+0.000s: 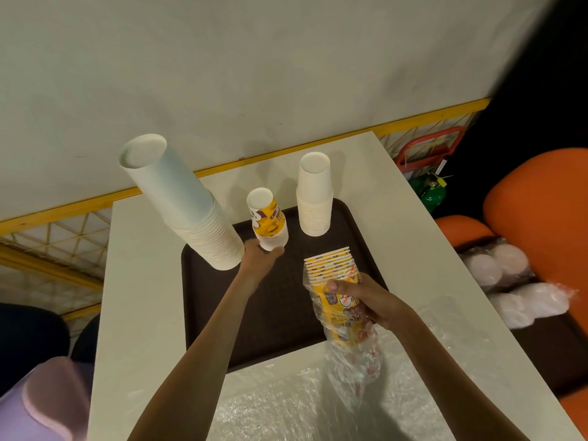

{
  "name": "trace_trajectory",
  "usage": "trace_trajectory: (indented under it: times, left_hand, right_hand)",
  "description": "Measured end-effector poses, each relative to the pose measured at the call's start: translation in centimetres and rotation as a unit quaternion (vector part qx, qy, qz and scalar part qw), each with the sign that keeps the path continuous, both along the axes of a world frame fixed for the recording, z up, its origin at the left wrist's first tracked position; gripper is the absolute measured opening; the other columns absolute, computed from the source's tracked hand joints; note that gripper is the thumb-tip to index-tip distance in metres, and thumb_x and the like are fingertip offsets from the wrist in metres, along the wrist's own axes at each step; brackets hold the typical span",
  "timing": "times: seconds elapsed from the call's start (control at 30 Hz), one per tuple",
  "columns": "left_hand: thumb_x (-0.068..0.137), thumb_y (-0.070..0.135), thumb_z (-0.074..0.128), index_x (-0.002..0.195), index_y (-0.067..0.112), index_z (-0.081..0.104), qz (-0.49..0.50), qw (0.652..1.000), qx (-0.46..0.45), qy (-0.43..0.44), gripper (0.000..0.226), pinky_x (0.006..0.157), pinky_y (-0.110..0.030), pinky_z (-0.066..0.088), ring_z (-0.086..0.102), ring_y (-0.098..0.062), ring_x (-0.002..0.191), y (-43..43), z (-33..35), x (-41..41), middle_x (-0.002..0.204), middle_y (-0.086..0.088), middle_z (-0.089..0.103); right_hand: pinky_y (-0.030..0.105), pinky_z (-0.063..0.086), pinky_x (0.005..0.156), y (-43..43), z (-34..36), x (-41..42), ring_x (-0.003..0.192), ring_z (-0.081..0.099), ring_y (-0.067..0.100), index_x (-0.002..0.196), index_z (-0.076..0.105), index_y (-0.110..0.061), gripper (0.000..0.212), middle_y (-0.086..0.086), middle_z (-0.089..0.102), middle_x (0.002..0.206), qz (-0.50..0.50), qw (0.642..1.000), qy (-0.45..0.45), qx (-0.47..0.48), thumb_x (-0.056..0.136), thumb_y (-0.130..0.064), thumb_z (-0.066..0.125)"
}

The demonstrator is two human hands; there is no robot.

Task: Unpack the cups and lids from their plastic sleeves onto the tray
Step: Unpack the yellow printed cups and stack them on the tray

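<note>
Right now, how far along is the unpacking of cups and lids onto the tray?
Done: two bare white cup stacks, the tall stack and the short stack, stand on the tray. In hand: the left hand holds a few yellow cups; the right hand grips the sleeve with more inside. Left: those sleeved cups, plus what look like bagged lids beside the orange seat.

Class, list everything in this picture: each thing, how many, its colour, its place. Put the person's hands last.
tall cup stack: one, white, tray's far left
short cup stack: one, white, tray's far right
printed cup stack: one, yellow, between them
sleeved cups: one pack, yellow, above tray's right
tray: one, dark brown, on table
table: one, white
sleeved lids: count unclear, white, right of table
loose plastic: clear, table's near edge
left hand: grips printed cup stack
right hand: grips sleeved cups
</note>
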State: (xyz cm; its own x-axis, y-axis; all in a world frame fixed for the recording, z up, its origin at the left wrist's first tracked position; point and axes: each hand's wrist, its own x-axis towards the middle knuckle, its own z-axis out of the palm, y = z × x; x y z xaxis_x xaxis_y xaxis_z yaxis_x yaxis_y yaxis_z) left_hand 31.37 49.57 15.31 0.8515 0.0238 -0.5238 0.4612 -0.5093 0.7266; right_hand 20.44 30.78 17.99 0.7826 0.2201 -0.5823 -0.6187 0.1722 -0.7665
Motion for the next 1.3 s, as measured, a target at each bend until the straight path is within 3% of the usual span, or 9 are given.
trace_trajectory:
  times: [0.07,0.23,0.3,0.43,0.57,0.67,0.77,1.13,1.3]
  left_hand:
    - [0.093,0.033,0.057,0.135,0.005,0.041,-0.072,0.995,-0.007,0.065,0.052,0.093,-0.034,0.046,0.056,-0.023,0.111,0.2,0.3,-0.8,0.129,-0.013,0.054]
    - [0.090,0.046,0.049,0.133,0.012,0.046,-0.154,0.972,-0.135,0.114,0.055,0.105,-0.037,0.042,0.052,-0.021,0.121,-0.8,4.0,-2.3,0.130,-0.006,0.054]
    - [0.091,0.044,0.047,0.132,0.011,0.047,-0.215,0.961,-0.137,0.111,0.052,0.104,-0.034,0.041,0.052,-0.020,0.120,-1.3,5.2,-2.7,0.127,-0.005,0.054]
    - [0.083,0.046,0.059,0.113,0.027,0.055,-0.304,0.938,-0.124,0.115,0.036,0.091,-0.022,0.044,0.055,-0.008,0.105,-1.6,6.3,-2.8,0.114,0.005,0.059]
    - [0.068,0.052,0.065,0.117,0.026,0.054,-0.350,0.928,-0.079,0.100,0.057,0.102,-0.033,0.045,0.055,-0.016,0.116,-1.6,6.5,-3.2,0.122,0.002,0.058]
    - [0.055,0.058,0.070,0.116,0.024,0.055,-0.365,0.922,-0.075,0.110,0.072,0.099,-0.031,0.047,0.058,-0.018,0.114,-1.4,6.9,-3.5,0.118,0.001,0.060]
    - [0.058,0.052,0.071,0.115,0.021,0.052,-0.372,0.918,-0.071,0.118,0.068,0.097,-0.030,0.047,0.058,-0.019,0.113,-1.2,7.1,-3.9,0.116,0.001,0.060]
    - [0.061,0.043,0.071,0.115,0.014,0.050,-0.373,0.917,-0.044,0.132,0.064,0.095,-0.029,0.048,0.059,-0.020,0.110,-1.4,7.5,-4.7,0.115,-0.004,0.059]
    - [0.084,0.028,0.068,0.117,0.010,0.050,-0.362,0.921,-0.036,0.141,0.042,0.099,-0.031,0.047,0.058,-0.024,0.114,-1.6,7.4,-4.6,0.121,-0.009,0.059]
  right_hand:
    - [0.023,0.054,0.079,0.1,-0.1,-0.1,0.096,0.066,0.013,0.108,0.059,-0.025,0.024,-0.002,0.068,0.105,0.011,1.000,0.002,0.000,0.085,-0.019,0.060]
    - [0.024,0.052,0.083,0.5,0.0,-0.7,0.097,0.066,0.013,0.111,0.058,-0.024,0.039,-0.002,0.069,0.106,0.050,0.999,-0.010,-0.003,0.074,-0.029,0.069]
    - [0.023,0.052,0.082,0.6,0.2,-0.9,0.097,0.067,0.012,0.110,0.059,-0.025,0.043,-0.003,0.069,0.104,0.064,0.998,-0.016,-0.007,0.072,-0.031,0.076]
    - [0.022,0.053,0.078,0.5,0.4,-1.2,0.094,0.067,0.012,0.107,0.058,-0.028,0.041,-0.004,0.069,0.101,0.090,0.996,-0.024,-0.005,0.067,-0.030,0.065]
    - [0.020,0.053,0.074,0.3,0.8,-1.7,0.090,0.067,0.011,0.106,0.057,-0.026,0.042,-0.001,0.067,0.104,0.116,0.993,-0.030,0.005,0.065,-0.028,0.067]
    - [0.019,0.053,0.071,0.2,0.8,-1.9,0.087,0.070,0.010,0.105,0.059,-0.024,0.074,-0.001,0.071,0.100,0.139,0.990,-0.038,0.005,0.042,-0.047,0.090]
    - [0.018,0.053,0.069,0.1,0.7,-2.1,0.086,0.070,0.008,0.105,0.059,-0.023,0.096,-0.007,0.072,0.093,0.161,0.986,-0.038,0.010,0.021,-0.059,0.090]
    - [0.022,0.053,0.080,-0.4,0.5,-2.7,0.098,0.067,0.013,0.112,0.057,-0.022,0.096,-0.001,0.068,0.106,0.197,0.980,-0.042,0.000,0.030,-0.059,0.090]
    - [0.022,0.053,0.079,-0.7,0.4,-2.9,0.097,0.068,0.011,0.112,0.056,-0.023,0.095,-0.004,0.069,0.103,0.199,0.979,-0.039,0.007,0.032,-0.058,0.090]
